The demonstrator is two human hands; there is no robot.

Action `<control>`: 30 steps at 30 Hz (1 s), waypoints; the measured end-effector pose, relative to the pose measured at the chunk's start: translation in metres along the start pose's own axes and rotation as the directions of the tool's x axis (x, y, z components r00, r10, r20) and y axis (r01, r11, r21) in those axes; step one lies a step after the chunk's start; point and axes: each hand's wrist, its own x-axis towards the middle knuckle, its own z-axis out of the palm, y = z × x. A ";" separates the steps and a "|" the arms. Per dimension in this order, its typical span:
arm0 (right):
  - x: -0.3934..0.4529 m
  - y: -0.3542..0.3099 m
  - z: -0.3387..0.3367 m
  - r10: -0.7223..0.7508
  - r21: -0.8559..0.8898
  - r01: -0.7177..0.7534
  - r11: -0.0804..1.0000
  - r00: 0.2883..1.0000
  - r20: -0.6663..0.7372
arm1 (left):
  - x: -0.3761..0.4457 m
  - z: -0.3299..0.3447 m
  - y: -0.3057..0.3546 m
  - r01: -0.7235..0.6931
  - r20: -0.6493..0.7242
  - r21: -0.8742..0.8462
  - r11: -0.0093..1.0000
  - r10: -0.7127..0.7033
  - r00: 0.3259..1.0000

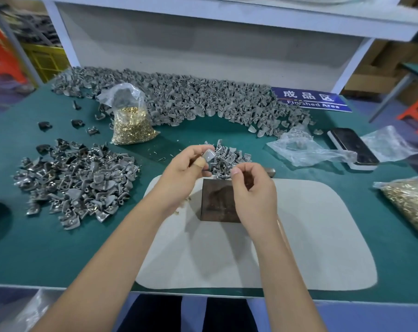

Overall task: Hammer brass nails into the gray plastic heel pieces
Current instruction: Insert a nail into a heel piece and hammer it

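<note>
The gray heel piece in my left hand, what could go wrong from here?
1. The left hand grips the gray heel piece above the dark block, not resting on it; it may slip when the nail goes in.
2. The right hand pinches at something too small to see; a nail could drop among the small heap of heel pieces just behind.

Green tabletop (59,255) with a pale rounded mat (311,236) at the near edge. A blue "Finished Area" sign (311,99) lies flat at the far right, and nearer than it a dark phone (354,146) rests on a white block. Crumpled clear plastic (306,149) sits just left of the phone. White shelving (203,32) stands behind, plus an orange stool (416,111) off right.
</note>
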 end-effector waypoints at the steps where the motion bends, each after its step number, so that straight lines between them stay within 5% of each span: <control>1: -0.001 0.000 0.001 0.007 -0.023 -0.006 1.000 1.000 0.022 | -0.006 0.004 0.002 0.052 0.027 -0.234 0.971 -0.047 0.999; 4: -0.005 -0.003 0.003 -0.029 -0.096 0.035 0.995 0.998 0.060 | -0.019 0.014 0.001 0.167 0.112 -0.606 0.778 -0.125 0.986; 7: -0.007 -0.006 0.002 -0.089 -0.117 0.099 0.988 0.992 0.085 | -0.024 0.020 0.000 0.210 0.125 -0.654 0.727 -0.170 0.977; 10: -0.008 -0.004 0.000 -0.109 -0.138 0.123 0.983 0.989 0.099 | -0.028 0.025 0.000 0.175 0.110 -0.481 0.859 -0.139 0.984; 13: -0.009 -0.001 0.000 -0.141 -0.205 0.157 0.966 0.986 0.091 | -0.031 0.021 -0.004 0.018 0.054 -0.122 0.992 -0.012 0.998; 16: -0.008 0.001 0.002 -0.179 -0.295 0.210 0.932 0.975 0.128 | -0.029 0.014 -0.007 -0.173 -0.023 0.281 0.944 0.187 0.982; 23: -0.008 0.004 -0.002 -0.238 -0.284 0.291 0.914 0.949 0.205 | -0.020 -0.002 -0.008 -0.155 0.085 0.287 0.945 0.136 0.987; 27: -0.007 0.002 -0.004 -0.238 -0.258 0.297 0.920 0.943 0.234 | -0.016 -0.006 -0.009 -0.336 0.298 0.449 0.828 0.216 0.930; 30: -0.009 0.002 -0.002 -0.213 -0.272 0.269 0.924 0.953 0.217 | -0.017 -0.004 -0.015 -0.329 0.279 0.444 0.834 0.220 0.935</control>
